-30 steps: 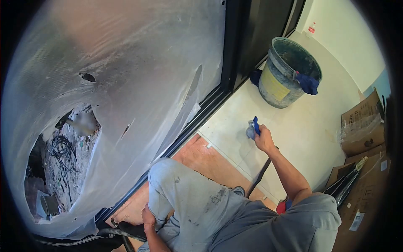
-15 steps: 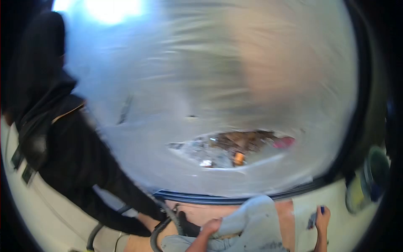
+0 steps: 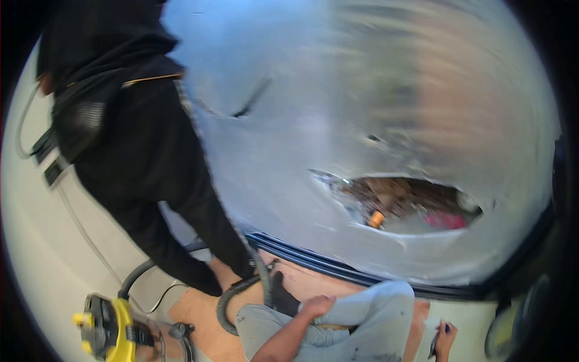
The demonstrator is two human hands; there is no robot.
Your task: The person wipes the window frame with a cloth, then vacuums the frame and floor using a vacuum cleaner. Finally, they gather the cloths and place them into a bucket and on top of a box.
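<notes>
My left hand (image 3: 318,306) rests on my grey trouser leg (image 3: 380,311), its fingers curled in, with nothing visible in it. Out to the right, low in the view, my right hand (image 3: 446,336) is closed around a small dark tool with a blue part (image 3: 447,328); its exact kind is too blurred to make out. Ahead of my knees hangs a translucent plastic sheet (image 3: 301,151) with a torn opening. Through the tear I see brown debris (image 3: 392,194), an orange object (image 3: 376,219) and a pinkish-red object (image 3: 445,221).
A person in black clothes (image 3: 139,139) stands close on my left. Beside them are a yellow and black vacuum cleaner (image 3: 111,329) and its grey hose (image 3: 226,308) near my foot. A dark ribbed edge (image 3: 325,262) runs below the sheet. A bucket (image 3: 509,329) stands at right.
My view has swung left and down, so the sheet and its tear appear farther right. The vacuum cleaner has come into view. My right hand still grips the tool.
</notes>
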